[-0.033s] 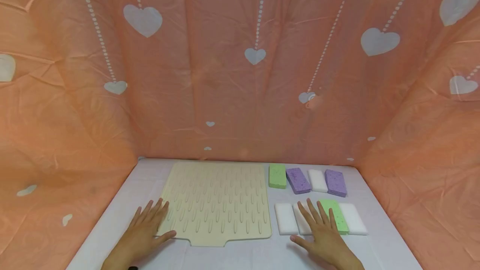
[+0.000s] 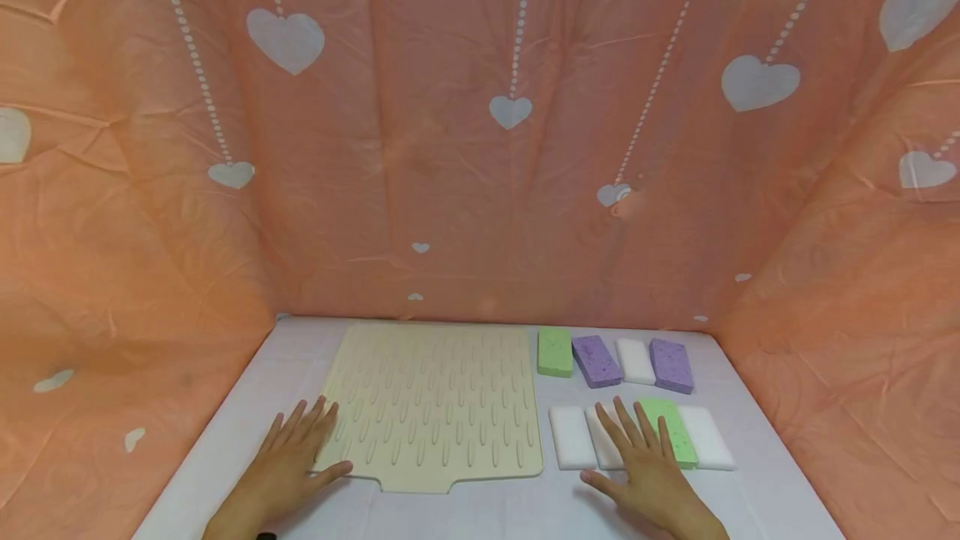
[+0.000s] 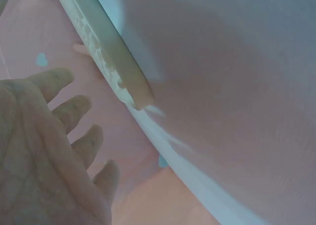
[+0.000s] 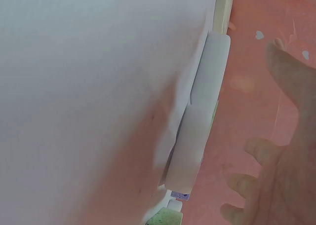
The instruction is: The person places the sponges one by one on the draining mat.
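Note:
My left hand (image 2: 285, 461) is spread with straight fingers at the near left corner of a beige ridged mat (image 2: 435, 398), overlapping its edge in the head view. From the left wrist, the palm (image 3: 44, 161) shows with nothing in it, held above the level of the mat's edge (image 3: 118, 62). My right hand (image 2: 645, 473) spreads its fingers over the front row of sponges, partly hiding a white sponge (image 2: 600, 432) and a green sponge (image 2: 675, 432). The right wrist view shows that hand (image 4: 291, 156) raised apart from the white sponges (image 4: 190, 146), holding nothing.
In the front row, white sponges also lie at the left end (image 2: 572, 440) and right end (image 2: 705, 437). Behind are a green sponge (image 2: 555, 352), a purple sponge (image 2: 597, 361), a white one (image 2: 635, 361) and another purple one (image 2: 671, 365). Orange heart-patterned sheets (image 2: 465, 215) wall in the white table (image 2: 480, 515).

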The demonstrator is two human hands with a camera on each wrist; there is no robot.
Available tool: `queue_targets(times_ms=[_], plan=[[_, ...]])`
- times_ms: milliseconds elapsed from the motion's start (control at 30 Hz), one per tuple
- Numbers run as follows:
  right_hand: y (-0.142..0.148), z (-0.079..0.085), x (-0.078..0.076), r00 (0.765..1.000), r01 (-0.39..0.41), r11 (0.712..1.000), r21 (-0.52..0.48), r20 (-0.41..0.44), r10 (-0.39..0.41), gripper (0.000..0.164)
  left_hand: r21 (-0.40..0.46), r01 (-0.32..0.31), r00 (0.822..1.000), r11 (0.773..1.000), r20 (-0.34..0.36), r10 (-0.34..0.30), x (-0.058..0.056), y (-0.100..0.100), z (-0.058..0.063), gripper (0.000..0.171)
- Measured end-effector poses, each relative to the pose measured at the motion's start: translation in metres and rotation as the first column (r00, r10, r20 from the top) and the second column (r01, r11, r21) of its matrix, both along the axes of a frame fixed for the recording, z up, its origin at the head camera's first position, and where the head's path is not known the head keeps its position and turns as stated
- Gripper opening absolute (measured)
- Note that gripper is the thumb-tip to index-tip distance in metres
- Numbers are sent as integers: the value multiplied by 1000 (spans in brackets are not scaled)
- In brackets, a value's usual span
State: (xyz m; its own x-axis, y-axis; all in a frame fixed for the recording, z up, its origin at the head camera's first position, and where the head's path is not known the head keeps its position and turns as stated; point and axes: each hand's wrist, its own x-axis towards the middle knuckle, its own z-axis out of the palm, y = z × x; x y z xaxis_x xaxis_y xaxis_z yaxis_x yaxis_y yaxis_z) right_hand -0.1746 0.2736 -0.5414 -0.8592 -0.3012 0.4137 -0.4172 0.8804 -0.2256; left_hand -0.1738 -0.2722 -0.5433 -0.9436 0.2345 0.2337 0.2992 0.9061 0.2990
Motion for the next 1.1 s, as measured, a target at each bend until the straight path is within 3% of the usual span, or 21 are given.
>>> queue_targets(times_ms=[300, 700, 933, 1100], plan=[[8, 3, -2, 998, 8, 999, -32, 55, -6, 93, 6, 9, 1000, 1000, 28, -9, -1, 3, 5, 90], [33, 11, -8, 986, 23, 998, -61, 169, -12, 97, 36, 2, 997, 999, 79, -4, -7, -6, -2, 97], [49, 15, -12, 976, 41, 997, -71, 218, -25, 96, 51, -4, 989, 999, 147, -3, -6, -8, -2, 101], [63, 18, -16, 977, 61, 996, -64, 209, -47, 96, 34, -1, 982, 999, 186, -5, -7, -9, -1, 104]])
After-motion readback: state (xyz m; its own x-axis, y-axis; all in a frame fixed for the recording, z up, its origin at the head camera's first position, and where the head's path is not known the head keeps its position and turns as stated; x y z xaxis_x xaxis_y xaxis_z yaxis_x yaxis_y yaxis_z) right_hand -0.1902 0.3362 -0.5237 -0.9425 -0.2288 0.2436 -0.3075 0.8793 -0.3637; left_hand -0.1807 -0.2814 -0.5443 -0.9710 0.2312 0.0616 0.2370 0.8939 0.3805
